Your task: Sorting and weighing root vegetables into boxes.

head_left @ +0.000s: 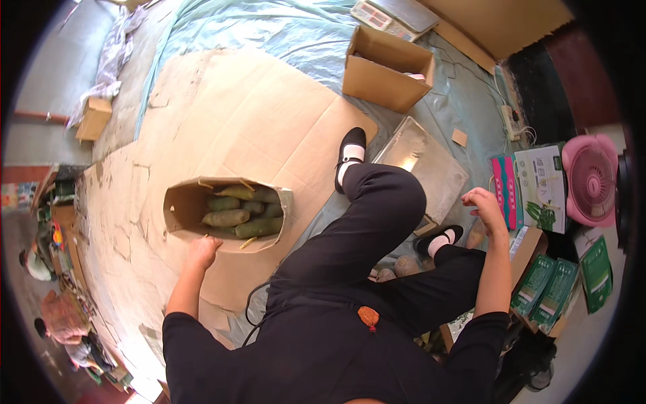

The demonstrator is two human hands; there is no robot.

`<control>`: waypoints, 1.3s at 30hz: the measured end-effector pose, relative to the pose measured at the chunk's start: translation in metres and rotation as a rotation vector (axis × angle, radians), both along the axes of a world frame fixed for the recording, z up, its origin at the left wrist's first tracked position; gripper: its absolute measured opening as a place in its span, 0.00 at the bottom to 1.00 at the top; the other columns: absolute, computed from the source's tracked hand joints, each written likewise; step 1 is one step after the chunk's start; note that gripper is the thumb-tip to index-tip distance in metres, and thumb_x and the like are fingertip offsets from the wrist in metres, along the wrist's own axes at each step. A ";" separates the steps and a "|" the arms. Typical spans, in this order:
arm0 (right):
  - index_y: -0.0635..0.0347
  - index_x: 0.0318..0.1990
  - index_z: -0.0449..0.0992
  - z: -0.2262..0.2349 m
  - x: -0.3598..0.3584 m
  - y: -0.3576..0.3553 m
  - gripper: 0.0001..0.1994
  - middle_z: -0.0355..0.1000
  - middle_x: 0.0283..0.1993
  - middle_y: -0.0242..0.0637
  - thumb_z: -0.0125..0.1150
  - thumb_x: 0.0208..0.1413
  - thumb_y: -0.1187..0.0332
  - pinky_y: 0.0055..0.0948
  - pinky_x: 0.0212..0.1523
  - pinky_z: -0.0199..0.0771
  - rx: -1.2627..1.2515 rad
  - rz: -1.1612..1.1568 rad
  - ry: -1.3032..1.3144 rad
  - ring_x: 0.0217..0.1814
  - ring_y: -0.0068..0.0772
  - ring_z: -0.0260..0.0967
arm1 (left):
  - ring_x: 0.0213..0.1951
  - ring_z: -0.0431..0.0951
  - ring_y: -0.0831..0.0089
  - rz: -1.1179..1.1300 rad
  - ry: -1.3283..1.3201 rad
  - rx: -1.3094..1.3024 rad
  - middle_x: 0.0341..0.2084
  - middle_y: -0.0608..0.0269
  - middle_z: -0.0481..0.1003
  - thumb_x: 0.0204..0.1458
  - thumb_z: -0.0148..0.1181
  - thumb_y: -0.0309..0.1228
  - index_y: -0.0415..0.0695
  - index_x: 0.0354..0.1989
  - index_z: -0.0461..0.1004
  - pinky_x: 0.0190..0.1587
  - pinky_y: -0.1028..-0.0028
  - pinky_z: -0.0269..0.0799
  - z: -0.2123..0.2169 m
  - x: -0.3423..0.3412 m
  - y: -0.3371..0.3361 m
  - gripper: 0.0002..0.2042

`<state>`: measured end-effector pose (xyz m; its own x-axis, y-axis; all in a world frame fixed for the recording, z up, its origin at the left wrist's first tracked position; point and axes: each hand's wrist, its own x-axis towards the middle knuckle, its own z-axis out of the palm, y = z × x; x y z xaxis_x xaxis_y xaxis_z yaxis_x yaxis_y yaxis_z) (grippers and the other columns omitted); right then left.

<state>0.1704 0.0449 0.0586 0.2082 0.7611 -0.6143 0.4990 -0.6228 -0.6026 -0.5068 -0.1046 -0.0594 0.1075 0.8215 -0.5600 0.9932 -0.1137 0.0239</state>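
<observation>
An open-topped cardboard box [176, 212] lies to my left on a flattened cardboard sheet. Inside it are several thick, long green vegetables [226, 218] that look like green radishes, some with pale stalks. My left hand [202, 252] is closed on the box's near rim, with the fingers partly hidden by the wall. Off to the right, my right hand [483, 205] hangs in the air above the floor beside my knee. Its fingers are loosely bent and apart, and I see nothing in them.
Another open cardboard box [387, 84] stands ahead, near a scale [383, 19]. A pale foam lid [431, 168] lies past my knee. Roundish vegetables [406, 266] sit between my legs. A pink fan [592, 180] and green packets [544, 286] are at the right. Other people [66, 316] are far left.
</observation>
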 end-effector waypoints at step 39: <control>0.61 0.43 0.71 0.015 0.033 0.040 0.16 0.71 0.34 0.42 0.62 0.45 0.70 0.35 0.39 0.68 0.091 0.176 -0.112 0.39 0.44 0.69 | 0.49 0.71 0.60 -1.001 0.318 0.094 0.47 0.55 0.69 0.41 0.64 0.33 0.42 0.51 0.68 0.48 0.65 0.71 -0.090 0.413 0.633 0.25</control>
